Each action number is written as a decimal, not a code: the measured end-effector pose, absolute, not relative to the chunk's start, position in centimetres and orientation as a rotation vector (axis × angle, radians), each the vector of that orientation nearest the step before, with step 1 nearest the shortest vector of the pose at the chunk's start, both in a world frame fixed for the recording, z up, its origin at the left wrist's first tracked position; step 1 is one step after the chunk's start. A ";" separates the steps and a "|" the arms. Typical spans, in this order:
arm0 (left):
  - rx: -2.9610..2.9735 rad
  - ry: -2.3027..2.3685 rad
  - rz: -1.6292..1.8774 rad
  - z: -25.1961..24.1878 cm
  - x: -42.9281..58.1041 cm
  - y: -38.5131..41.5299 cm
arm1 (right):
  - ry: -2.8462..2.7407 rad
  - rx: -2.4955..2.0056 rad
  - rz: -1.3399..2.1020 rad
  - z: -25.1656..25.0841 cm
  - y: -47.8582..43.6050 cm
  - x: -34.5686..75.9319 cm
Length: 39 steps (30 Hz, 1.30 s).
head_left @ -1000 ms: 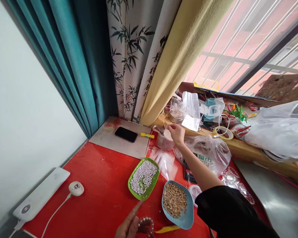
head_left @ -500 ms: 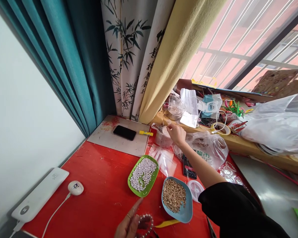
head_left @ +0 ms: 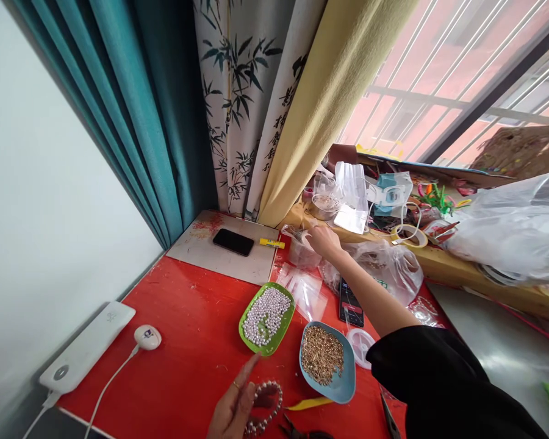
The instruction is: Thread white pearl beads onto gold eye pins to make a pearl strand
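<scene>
At the near edge, pliers [head_left: 295, 431] lie right of the left hand [head_left: 231, 405]; a bead loop [head_left: 280, 396] sits by its thumb, grip hidden. Its forefinger points at the green tray [head_left: 269, 350], the blue tray [head_left: 343, 390] just right. Red tabletop [head_left: 178, 353] stretches left. Farther, the right hand [head_left: 322, 241], fingertips together, meets a tub [head_left: 303, 255] beside the ledge [head_left: 443, 267].

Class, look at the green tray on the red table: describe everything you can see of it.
The green tray is shallow, with rounded corners and a raised rim, and looks like plastic. It lies right side up on the red table, left of the blue tray. Shiny, pale beads cover most of its floor, leaving a bare green patch. The left hand has its index fingertip at the tray's near edge; whether they touch cannot be told.
</scene>
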<state>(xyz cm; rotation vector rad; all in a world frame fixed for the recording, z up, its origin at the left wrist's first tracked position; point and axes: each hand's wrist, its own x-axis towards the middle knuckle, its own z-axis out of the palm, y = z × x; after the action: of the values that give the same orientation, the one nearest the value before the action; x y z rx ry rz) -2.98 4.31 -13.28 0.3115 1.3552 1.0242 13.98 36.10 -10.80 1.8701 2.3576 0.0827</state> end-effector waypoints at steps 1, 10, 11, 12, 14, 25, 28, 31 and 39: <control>0.322 1.341 1.062 -13.1 -3.0 4.3 | 2.372 1.853 0.105 -10.4 35.9 14.1; 0.241 1.180 1.235 -10.4 -2.8 4.6 | 2.476 1.791 0.220 -7.6 33.9 15.7; 0.244 1.161 1.240 -10.0 -2.7 4.5 | 2.466 1.789 0.193 -7.7 34.0 15.7; 0.240 1.143 1.244 -9.6 -2.6 4.3 | 2.452 1.792 0.163 -7.9 34.1 15.7; 0.215 1.116 1.255 -8.9 -2.6 3.9 | 2.417 1.814 0.109 -8.5 34.6 15.6; 0.102 1.206 1.290 -9.1 -3.2 2.0 | 2.307 1.907 -0.054 -10.1 36.2 16.5; 0.110 1.183 1.268 -9.4 -3.1 2.2 | 2.338 1.832 -0.109 -10.7 35.8 16.2; 0.119 1.170 1.250 -9.8 -3.0 2.4 | 2.333 1.790 -0.137 -11.6 35.2 15.9; 0.100 1.169 1.259 -10.0 -3.0 2.4 | 2.317 1.883 0.025 -13.0 32.1 16.2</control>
<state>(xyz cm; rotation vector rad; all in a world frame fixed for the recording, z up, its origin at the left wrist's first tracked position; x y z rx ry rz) -3.02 2.39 -10.02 0.1002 1.1691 1.2589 16.17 32.12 -13.04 1.8831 2.3169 0.0254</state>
